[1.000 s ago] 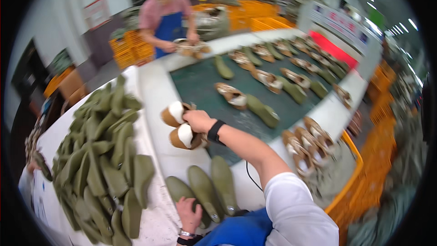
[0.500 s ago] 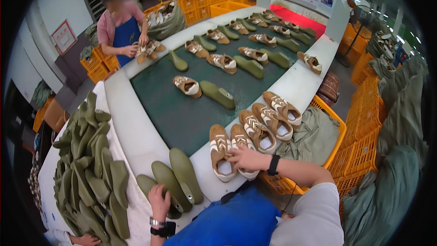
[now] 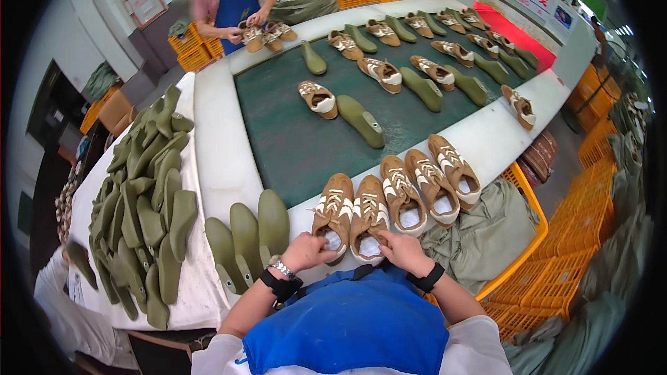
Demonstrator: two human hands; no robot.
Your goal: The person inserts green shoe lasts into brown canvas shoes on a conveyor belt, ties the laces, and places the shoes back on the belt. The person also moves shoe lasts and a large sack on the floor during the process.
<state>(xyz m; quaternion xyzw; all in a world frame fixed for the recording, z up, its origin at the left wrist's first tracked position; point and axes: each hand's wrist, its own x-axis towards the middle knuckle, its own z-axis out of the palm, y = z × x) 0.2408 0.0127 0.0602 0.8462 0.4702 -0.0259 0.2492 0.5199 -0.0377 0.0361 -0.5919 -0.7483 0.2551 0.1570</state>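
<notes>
Fingers, L hand (image 3: 303, 253): clamped on L shoe (image 3: 335, 200)'s collar, just come off the green foot moulds (image 3: 244, 230), which I see just left of them. Fingers, R hand (image 3: 408, 253): pinching R shoe (image 3: 369, 200)'s collar, alr. on that shoe before. 3 more shoes (image 3: 431, 182) just right of R fingers. Both hands now on one pair; I'd judge work's shifted to shoes, moulds waiting.
</notes>
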